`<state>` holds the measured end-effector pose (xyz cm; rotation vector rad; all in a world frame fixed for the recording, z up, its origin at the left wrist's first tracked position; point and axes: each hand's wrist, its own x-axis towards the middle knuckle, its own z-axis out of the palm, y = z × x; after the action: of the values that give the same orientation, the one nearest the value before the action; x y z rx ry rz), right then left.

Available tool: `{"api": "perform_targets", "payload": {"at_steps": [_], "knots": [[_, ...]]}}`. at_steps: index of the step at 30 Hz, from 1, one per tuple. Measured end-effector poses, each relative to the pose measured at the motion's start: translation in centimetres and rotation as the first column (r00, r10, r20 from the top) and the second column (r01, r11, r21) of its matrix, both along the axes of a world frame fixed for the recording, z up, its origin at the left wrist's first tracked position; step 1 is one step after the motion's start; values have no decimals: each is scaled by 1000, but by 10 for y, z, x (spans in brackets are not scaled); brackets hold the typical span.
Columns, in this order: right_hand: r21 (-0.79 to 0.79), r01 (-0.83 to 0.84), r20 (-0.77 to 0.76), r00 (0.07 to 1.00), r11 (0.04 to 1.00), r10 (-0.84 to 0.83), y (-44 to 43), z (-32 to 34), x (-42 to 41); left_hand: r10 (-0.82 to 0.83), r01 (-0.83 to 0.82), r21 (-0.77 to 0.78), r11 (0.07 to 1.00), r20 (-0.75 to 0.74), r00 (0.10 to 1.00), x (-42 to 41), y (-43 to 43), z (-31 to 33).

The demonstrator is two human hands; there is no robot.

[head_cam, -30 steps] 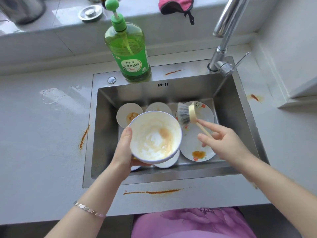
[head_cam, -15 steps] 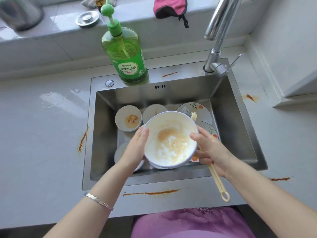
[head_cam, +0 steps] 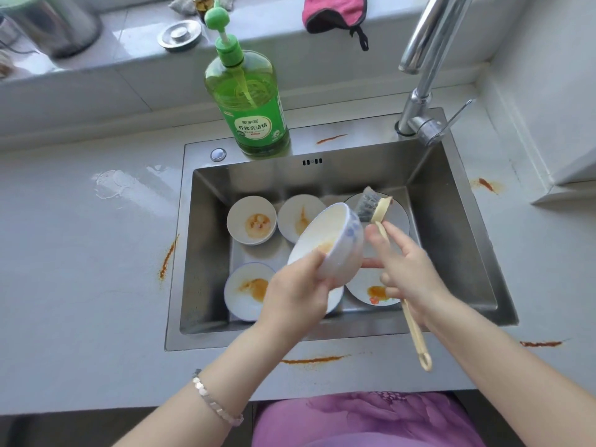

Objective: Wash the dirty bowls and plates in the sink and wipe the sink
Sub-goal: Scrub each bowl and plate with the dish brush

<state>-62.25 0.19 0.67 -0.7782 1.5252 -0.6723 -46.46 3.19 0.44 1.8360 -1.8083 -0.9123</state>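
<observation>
My left hand [head_cam: 295, 293] grips a white bowl [head_cam: 335, 243] with blue marks, tilted on its side above the steel sink [head_cam: 206, 253]; orange residue streaks its inside. My right hand [head_cam: 408, 272] holds the cream handle of a dish brush [head_cam: 371, 208], whose bristle head sits against the bowl's outer right side. Down in the sink lie two small stained bowls [head_cam: 253, 221] at the back, a stained bowl [head_cam: 246, 290] at the front left, and two patterned plates [head_cam: 371, 295] on the right, partly hidden by the bowl and my hands.
A green dish-soap pump bottle [head_cam: 250, 104] stands on the sink's back rim. The faucet [head_cam: 422, 69] rises at the back right. Orange smears mark the counter [head_cam: 80, 269] left, front and right. A pink cloth [head_cam: 333, 11], a drain stopper [head_cam: 179, 35] and a steel pot sit on the sill.
The bowl has tipped from facing up to lying on its side. The brush came out from behind it, and its head now sits on the bowl's outer right side.
</observation>
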Motion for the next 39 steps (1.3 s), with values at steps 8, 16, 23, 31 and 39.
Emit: {"api": "perform_targets", "payload": {"at_steps": [8, 16, 23, 31, 39], "knots": [[-217, -802, -754, 500, 557, 426, 28, 28, -19, 273, -181, 288, 940, -320, 907, 30, -18, 21], [-309, -720, -703, 613, 621, 361, 21, 34, -6, 180, -68, 293, 954, -377, 908, 45, -16, 29], [-213, -587, -620, 699, 781, 356, -5, 18, -22, 148, -34, 276, 960, -404, 903, 50, -16, 32], [-242, -535, -522, 775, 810, 357, -9, 24, -18, 122, 5, 259, 966, -474, 872, 56, -22, 36], [-232, -544, -428, 802, 807, 417, -28, 25, -21, 124, 17, 244, 970, -551, 825, 59, -28, 34]]}}
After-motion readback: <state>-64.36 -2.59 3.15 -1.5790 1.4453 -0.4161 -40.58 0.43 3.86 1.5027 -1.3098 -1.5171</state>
